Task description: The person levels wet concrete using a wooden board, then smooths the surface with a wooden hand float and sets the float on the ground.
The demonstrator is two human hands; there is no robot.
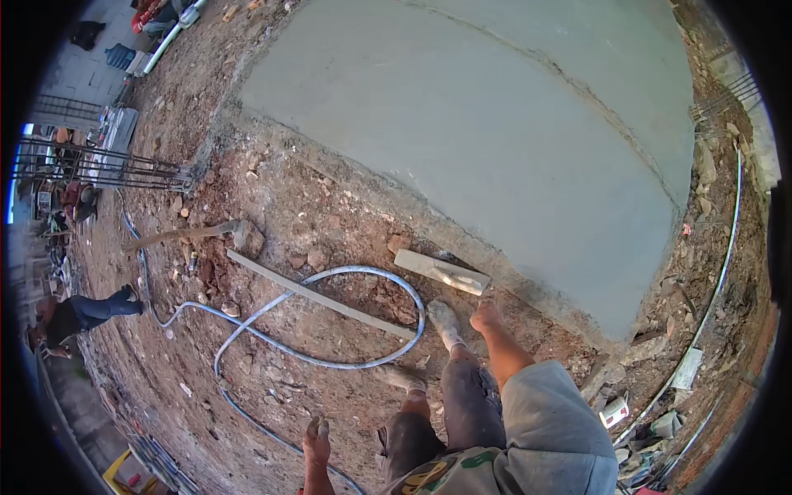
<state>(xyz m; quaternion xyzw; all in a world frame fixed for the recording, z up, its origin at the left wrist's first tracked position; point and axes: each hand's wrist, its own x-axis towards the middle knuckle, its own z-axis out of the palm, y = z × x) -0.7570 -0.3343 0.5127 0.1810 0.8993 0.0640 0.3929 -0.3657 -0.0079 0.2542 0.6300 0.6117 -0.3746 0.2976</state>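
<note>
A long pale float (441,272) with a handle on its upper face is beside my right hand (487,315), near the edge of the wet grey concrete slab (495,148). The right fingers look closed at the near end of the float, but whether they grip it is too small to tell. My left hand (316,437) hangs low over the dirt, its fingers partly curled and apart, holding nothing. A looped blue-white hose (355,363) and a long straight bar (322,295) lie on the ground in front of my feet.
A pickaxe or hoe with a wooden handle (186,233) lies at the left by a stone. Steel rebar (99,165) juts in at the upper left. Another person (95,312) stands at the far left. A white container (614,411) and rubble are at the lower right.
</note>
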